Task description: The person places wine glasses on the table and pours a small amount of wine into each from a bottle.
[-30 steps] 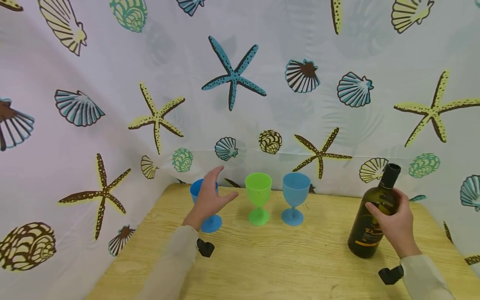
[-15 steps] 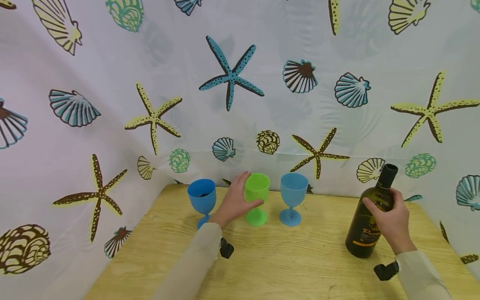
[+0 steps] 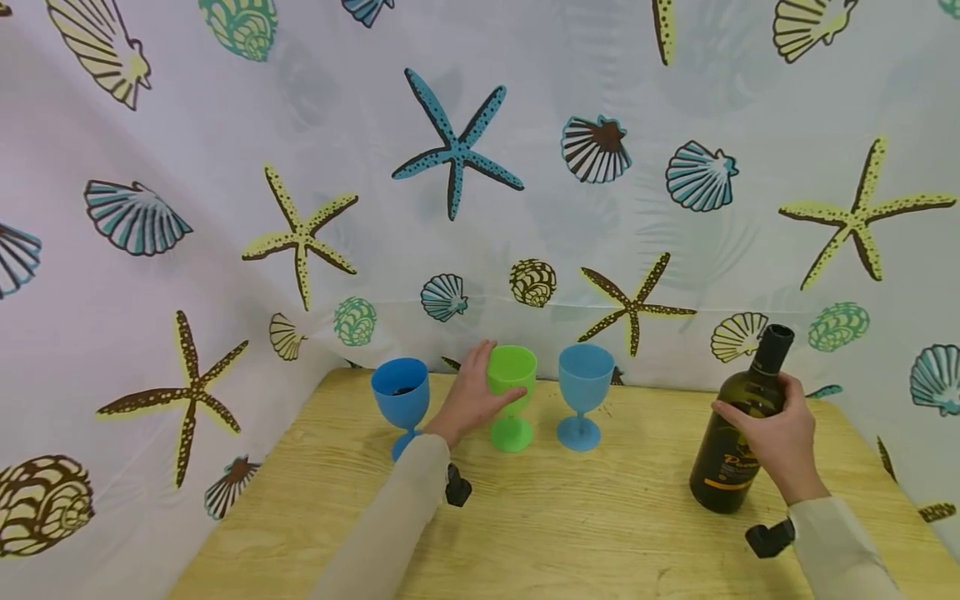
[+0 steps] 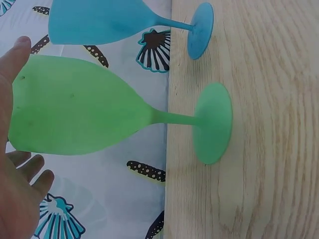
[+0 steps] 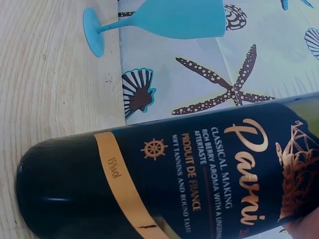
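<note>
Woodgrain table, green goblet, bottle, starfish curtain

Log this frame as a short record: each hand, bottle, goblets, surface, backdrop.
left_hand: left hand spread around the bowl of the green goblet; firmness of grip can't be told
right_hand: right hand gripping the upper body of the dark bottle
bottle_label: includes "PRODUIT DE FRANCE" and "15%vol"
goblet_row: in head view, left to right, dark blue goblet, green, light blue goblet; all upright
contents: something dark inside dark blue
surface: light wood-grain table
backdrop: white sheet printed with shells and starfish
</note>
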`<state>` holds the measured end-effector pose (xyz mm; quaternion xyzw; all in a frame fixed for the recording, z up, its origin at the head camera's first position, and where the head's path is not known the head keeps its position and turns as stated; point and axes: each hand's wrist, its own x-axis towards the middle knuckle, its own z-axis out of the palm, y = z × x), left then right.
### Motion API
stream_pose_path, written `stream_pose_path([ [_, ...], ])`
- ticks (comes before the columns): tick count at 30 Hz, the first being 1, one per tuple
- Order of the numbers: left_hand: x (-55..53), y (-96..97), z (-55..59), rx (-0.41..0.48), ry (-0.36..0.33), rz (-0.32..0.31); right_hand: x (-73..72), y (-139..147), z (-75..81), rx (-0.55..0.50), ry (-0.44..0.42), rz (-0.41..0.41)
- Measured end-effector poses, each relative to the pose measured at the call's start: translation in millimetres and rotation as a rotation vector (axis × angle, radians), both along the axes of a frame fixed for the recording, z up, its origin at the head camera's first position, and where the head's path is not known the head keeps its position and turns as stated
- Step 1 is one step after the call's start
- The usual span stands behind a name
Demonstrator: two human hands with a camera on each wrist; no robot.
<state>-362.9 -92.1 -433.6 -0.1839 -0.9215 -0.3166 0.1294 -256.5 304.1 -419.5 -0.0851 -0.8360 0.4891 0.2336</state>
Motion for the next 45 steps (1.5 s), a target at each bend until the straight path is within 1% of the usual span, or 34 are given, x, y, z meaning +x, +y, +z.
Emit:
stream_pose_path([
  [5, -5.6, -1.9, -0.9, 0.014, -0.026, 0.01, 0.9, 0, 1.5, 0.011, -0.006, 0.021],
  [12, -8.9, -3.4, -1.2, 0.065, -0.095, 0.006, 3.2, 0, 2.9, 0.044, -0.015, 0.052],
  [17, -8.0, -3.4, -0.9, 0.096, -0.145, 0.008, 2.6, 1, 3.7, 0.043, -0.011, 0.066],
  [22, -5.8, -2.9, -1.3, 0.124, -0.187, -0.007, 1.9, 2, 1.1, 0.04, 0.0, 0.066],
  [29, -3.3, -3.2, -3.9, 0.136, -0.194, -0.025, 1.4, 3, -3.0, 0.038, 0.013, 0.076],
  [33, 0.2, -2.9, -5.0, 0.145, -0.202, -0.033, 0.6, 5, -5.1, 0.036, 0.004, 0.071],
  [36, 5.3, -2.6, -4.5, 0.162, -0.202, -0.047, 0.7, 6, -5.2, 0.035, 0.003, 0.062],
  [40, 12.8, -3.0, -4.6, 0.189, -0.2, -0.066, 2.2, 5, -3.7, 0.033, 0.019, 0.051],
  [45, 23.3, -5.1, -6.6, 0.214, -0.206, -0.069, 2.0, 2, -3.3, 0.044, 0.048, 0.036],
])
